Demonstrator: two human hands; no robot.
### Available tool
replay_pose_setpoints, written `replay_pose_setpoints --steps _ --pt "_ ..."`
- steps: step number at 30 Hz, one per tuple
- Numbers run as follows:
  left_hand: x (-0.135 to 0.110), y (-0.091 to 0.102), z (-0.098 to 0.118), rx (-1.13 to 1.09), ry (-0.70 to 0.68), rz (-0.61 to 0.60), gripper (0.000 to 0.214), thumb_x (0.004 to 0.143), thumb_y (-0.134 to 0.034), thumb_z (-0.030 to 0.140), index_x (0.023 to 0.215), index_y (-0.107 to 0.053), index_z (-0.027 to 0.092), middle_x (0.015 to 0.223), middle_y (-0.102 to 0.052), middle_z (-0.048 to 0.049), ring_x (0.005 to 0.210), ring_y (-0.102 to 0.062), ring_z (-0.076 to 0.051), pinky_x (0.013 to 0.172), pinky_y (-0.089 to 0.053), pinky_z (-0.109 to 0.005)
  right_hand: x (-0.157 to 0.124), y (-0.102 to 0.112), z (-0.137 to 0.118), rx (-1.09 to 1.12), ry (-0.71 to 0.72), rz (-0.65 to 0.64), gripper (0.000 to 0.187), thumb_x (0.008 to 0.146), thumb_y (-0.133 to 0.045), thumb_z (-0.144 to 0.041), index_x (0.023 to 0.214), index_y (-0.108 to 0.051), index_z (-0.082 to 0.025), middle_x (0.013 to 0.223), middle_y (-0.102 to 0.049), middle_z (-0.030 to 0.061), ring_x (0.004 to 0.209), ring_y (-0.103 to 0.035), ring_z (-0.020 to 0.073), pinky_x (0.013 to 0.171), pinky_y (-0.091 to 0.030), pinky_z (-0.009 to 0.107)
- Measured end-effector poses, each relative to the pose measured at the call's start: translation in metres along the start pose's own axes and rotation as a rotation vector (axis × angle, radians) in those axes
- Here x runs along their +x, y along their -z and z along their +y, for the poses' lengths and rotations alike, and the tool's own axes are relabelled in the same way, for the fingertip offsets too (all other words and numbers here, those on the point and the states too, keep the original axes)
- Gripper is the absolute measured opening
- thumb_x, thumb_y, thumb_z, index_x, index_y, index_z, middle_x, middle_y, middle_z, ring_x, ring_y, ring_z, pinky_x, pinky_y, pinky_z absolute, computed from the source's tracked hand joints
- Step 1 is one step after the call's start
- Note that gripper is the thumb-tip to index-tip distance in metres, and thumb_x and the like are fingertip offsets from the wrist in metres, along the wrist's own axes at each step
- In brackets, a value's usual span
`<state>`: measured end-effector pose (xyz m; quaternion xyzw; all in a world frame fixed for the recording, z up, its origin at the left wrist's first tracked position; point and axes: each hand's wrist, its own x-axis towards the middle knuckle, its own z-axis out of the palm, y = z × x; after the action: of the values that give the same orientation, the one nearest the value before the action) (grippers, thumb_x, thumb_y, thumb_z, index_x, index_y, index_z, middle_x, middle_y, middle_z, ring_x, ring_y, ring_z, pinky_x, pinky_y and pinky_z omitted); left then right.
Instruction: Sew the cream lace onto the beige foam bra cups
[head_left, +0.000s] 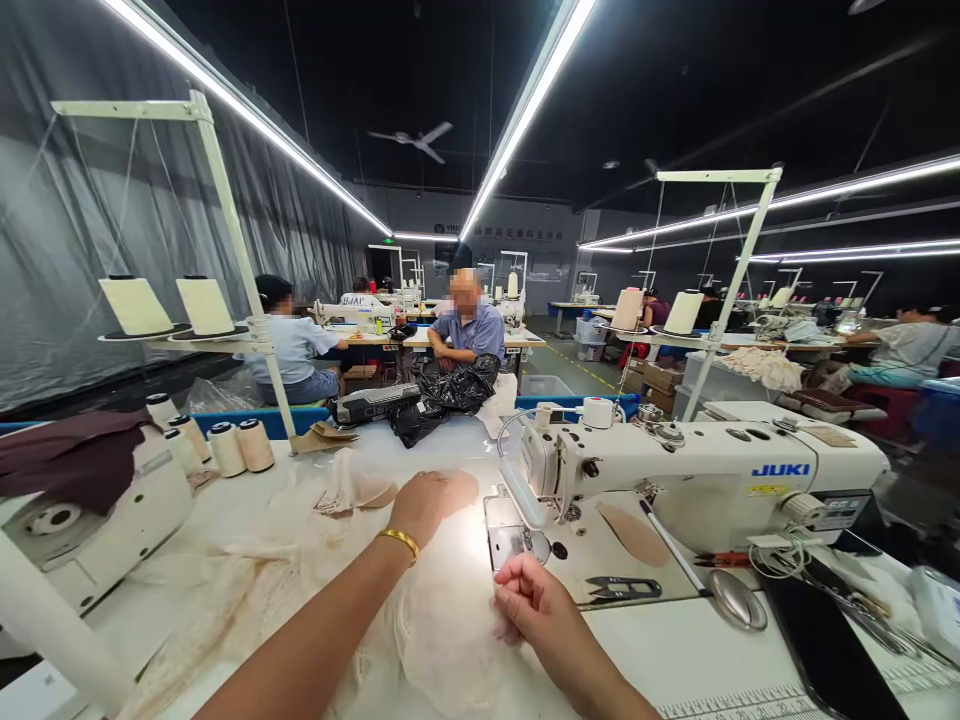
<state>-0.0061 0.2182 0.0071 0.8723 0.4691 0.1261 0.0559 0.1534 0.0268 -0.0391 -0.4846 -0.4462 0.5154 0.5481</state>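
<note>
My left hand (421,507), with a gold bracelet (401,540) at the wrist, reaches forward over the table left of the sewing machine (675,480). Its fingers, partly hidden, are closed at the edge of a beige fabric piece (460,492). My right hand (534,605) is raised in front of the needle plate (507,545), thumb and index finger pinched together. Anything between those fingertips is too small to make out. Sheer cream lace fabric (442,630) spreads below and between both hands.
Thread snips (622,587) and a skin-tone oval piece (636,533) lie on the machine bed. To the right are a round metal dish (738,600) and black phone (832,640). Thread cones (226,448) stand left; a black plastic bag (450,395) lies behind. Several people sit beyond.
</note>
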Motion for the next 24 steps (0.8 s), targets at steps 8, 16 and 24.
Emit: replay_pose_setpoints --steps 8,16,24 --pt "-0.005 0.008 -0.005 0.072 -0.027 0.054 0.033 0.103 -0.068 0.031 0.133 -0.065 0.017 0.137 -0.065 -0.0118 0.127 -0.061 -0.031 0.109 -0.051 -0.054 0.0 -0.001 0.0 -0.004 -0.005 -0.011 0.044 0.078 -0.082 -0.059 0.092 -0.06 -0.023 0.069 -0.057 -0.0065 0.062 -0.061 0.0157 0.062 -0.049 0.029" --pt "0.0 0.019 0.0 -0.094 -0.007 0.071 0.024 0.096 -0.061 0.012 0.119 -0.069 0.016 0.117 -0.07 -0.0108 0.121 -0.063 -0.032 0.109 -0.047 -0.053 0.001 0.001 -0.001 -0.004 0.001 -0.006 0.045 0.078 -0.082 -0.06 0.092 -0.061 -0.023 0.071 -0.059 -0.0059 0.064 -0.064 0.0164 0.063 -0.05 0.03" --pt "-0.085 0.064 0.004 -0.736 -0.049 -0.082 0.03 0.092 -0.068 0.05 0.101 -0.063 0.022 0.123 -0.074 -0.0095 0.113 -0.071 -0.03 0.092 -0.058 -0.038 0.002 0.006 -0.003 0.077 -0.022 0.005 0.053 0.078 -0.081 -0.068 0.093 -0.061 -0.022 0.069 -0.066 -0.004 0.065 -0.065 0.0168 0.065 -0.047 0.03"
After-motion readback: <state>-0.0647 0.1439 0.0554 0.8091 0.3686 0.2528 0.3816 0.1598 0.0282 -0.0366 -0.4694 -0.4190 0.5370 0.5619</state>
